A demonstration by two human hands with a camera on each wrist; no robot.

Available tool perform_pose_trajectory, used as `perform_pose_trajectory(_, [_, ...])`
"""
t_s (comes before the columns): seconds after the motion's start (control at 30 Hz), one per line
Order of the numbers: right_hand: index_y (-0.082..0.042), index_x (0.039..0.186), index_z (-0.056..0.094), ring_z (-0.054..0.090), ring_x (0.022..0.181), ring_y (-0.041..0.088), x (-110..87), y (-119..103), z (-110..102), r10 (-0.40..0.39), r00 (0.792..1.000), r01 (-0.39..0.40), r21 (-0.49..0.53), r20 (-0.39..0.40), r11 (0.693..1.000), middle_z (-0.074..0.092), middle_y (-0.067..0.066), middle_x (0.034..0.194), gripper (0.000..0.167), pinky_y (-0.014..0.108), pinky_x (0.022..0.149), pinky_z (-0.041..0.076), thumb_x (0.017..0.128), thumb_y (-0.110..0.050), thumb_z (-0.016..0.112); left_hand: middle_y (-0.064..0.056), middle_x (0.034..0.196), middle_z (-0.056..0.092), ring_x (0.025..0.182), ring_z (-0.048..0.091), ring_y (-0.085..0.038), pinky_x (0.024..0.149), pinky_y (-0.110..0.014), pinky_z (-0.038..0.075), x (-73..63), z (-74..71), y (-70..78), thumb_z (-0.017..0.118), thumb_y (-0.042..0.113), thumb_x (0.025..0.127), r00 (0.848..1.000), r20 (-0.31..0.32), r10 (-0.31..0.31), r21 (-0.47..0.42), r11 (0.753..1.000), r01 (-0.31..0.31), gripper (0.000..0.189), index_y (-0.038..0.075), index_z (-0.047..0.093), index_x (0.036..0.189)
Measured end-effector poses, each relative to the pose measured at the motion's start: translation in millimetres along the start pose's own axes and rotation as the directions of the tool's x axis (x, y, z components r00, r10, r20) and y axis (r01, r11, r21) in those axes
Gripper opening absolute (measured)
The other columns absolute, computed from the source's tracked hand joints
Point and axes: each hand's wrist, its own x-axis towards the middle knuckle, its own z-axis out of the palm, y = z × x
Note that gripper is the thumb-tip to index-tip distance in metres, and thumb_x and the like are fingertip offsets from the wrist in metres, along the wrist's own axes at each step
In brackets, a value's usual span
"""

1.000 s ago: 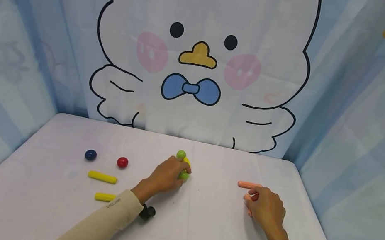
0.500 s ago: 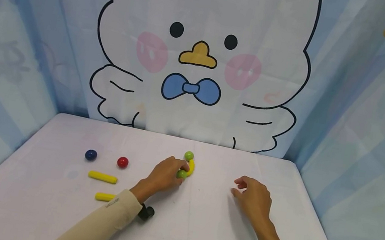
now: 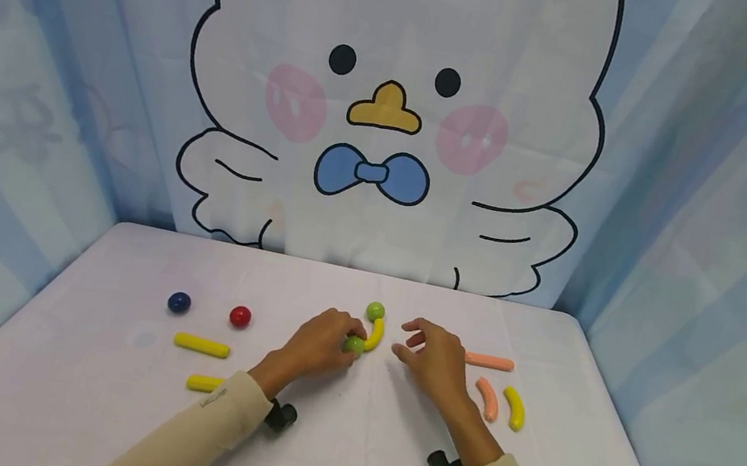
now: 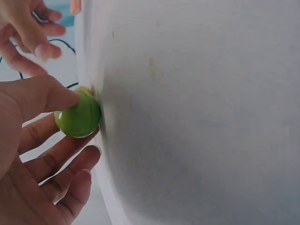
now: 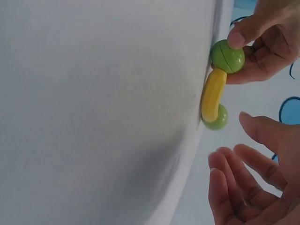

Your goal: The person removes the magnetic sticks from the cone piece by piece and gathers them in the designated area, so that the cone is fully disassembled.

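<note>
My left hand (image 3: 318, 342) pinches a shiny green ball (image 4: 78, 115) between thumb and fingers, low against the tabletop. A curved yellow stick (image 5: 214, 96) meets that ball at one end. At its other end lies a second green ball (image 3: 375, 311), farther back on the table. These three pieces touch, and the frames do not show whether they are fixed together. Just right of the curved stick is my right hand (image 3: 435, 361), its fingers relaxed and apart, holding nothing.
Behind my right hand lie a straight orange stick (image 3: 489, 361), a curved orange stick (image 3: 487, 399) and another curved yellow stick (image 3: 513, 408). On the left are a dark blue ball (image 3: 179, 302), a red ball (image 3: 240, 316) and two straight yellow sticks (image 3: 202, 345), one partly behind my left sleeve.
My right hand has moved left from the orange sticks toward the green balls. The far green ball and curved yellow stick have swung right, while my left hand keeps its pinch on the near ball.
</note>
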Motion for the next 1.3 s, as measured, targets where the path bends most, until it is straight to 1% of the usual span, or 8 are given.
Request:
perform_pose_trajectory(0.17, [-0.016,0.132,0.072,0.067,0.078,0.018,12.8,-7.1,13.8,0.021,0.999,-0.023,0.04,0.036,0.999,0.076,0.005,0.096,0.048,0.032,0.071,0.054,0.088,-0.025,0.089,-0.001,0.107,0.072,0.096,0.055,-0.016,0.091,-0.037,0.054,-2.3,-0.5,3.5,0.082,0.012,0.091,0.999,0.029,0.022,0.01,1.0,-0.022,0.029,0.012,0.077,0.12])
perform_pose_trajectory(0.4, [-0.013,0.139,0.067,0.062,0.081,0.021,27.0,-17.2,27.1,0.063,0.995,-0.067,0.057,0.074,0.996,0.072,0.006,0.092,0.055,0.03,0.069,0.048,0.089,-0.023,0.088,-0.004,0.103,0.073,0.092,0.057,-0.017,0.08,-0.031,0.051,-2.1,5.1,6.6,0.087,0.019,0.089,0.996,-0.022,0.086,0.028,0.996,-0.085,0.029,0.009,0.078,0.115])
perform_pose_trajectory(0.57, [-0.011,0.138,0.067,0.059,0.078,0.02,30.7,-20.2,30.5,0.068,0.994,-0.074,0.061,0.088,0.995,0.068,0.006,0.088,0.053,0.028,0.065,0.045,0.089,-0.02,0.086,-0.005,0.102,0.073,0.09,0.059,-0.017,0.082,-0.032,0.053,-1.4,8.5,7.9,0.087,0.018,0.089,0.996,-0.042,0.085,0.003,0.996,-0.085,0.027,0.008,0.078,0.113])
perform_pose_trajectory(0.77, [-0.012,0.135,0.069,0.061,0.083,0.022,32.9,-20.4,32.2,0.067,0.993,-0.072,0.055,0.093,0.996,0.069,0.006,0.088,0.053,0.032,0.072,0.046,0.087,-0.021,0.088,-0.006,0.103,0.071,0.089,0.063,-0.016,0.083,-0.034,0.055,-3.3,9.5,6.3,0.085,0.012,0.09,0.993,-0.051,0.108,-0.005,0.994,-0.109,0.024,0.006,0.077,0.112])
perform_pose_trajectory(0.9, [-0.013,0.135,0.069,0.062,0.084,0.022,33.6,-21.2,33.2,0.077,0.992,-0.083,0.054,0.101,0.995,0.071,0.006,0.089,0.052,0.034,0.075,0.047,0.087,-0.02,0.088,-0.007,0.104,0.07,0.088,0.062,-0.016,0.084,-0.034,0.055,-4.8,6.7,6.5,0.081,0.009,0.091,0.995,-0.023,0.096,-0.022,0.995,-0.096,0.024,0.005,0.077,0.114])
perform_pose_trajectory(1.1, [-0.014,0.135,0.069,0.063,0.084,0.022,33.3,-22.9,32.7,0.091,0.99,-0.098,0.059,0.11,0.994,0.071,0.006,0.09,0.052,0.033,0.072,0.047,0.088,-0.019,0.088,-0.009,0.109,0.068,0.094,0.062,-0.018,0.094,-0.04,0.059,-14.3,-4.4,6.7,0.079,0.007,0.093,0.999,0.017,0.029,-0.056,0.998,-0.028,0.027,0.007,0.077,0.12])
perform_pose_trajectory(1.2, [-0.015,0.136,0.069,0.062,0.083,0.022,33.2,-23.4,32.6,0.099,0.988,-0.107,0.064,0.12,0.992,0.071,0.007,0.091,0.052,0.031,0.07,0.047,0.088,-0.019,0.088,-0.008,0.111,0.064,0.097,0.061,-0.019,0.097,-0.041,0.059,-21.5,-12.3,3.5,0.079,0.007,0.093,1.0,-0.009,0.005,-0.065,0.998,-0.005,0.029,0.009,0.076,0.122])
perform_pose_trajectory(1.3, [-0.015,0.137,0.068,0.062,0.082,0.022,33.0,-23.3,33.5,0.105,0.986,-0.115,0.07,0.126,0.991,0.07,0.007,0.092,0.053,0.03,0.068,0.047,0.088,-0.019,0.088,-0.007,0.111,0.062,0.098,0.062,-0.021,0.095,-0.042,0.059,-28.1,-21.1,-2.0,0.079,0.006,0.093,0.999,-0.053,-0.002,-0.077,0.997,-0.002,0.03,0.01,0.076,0.123])
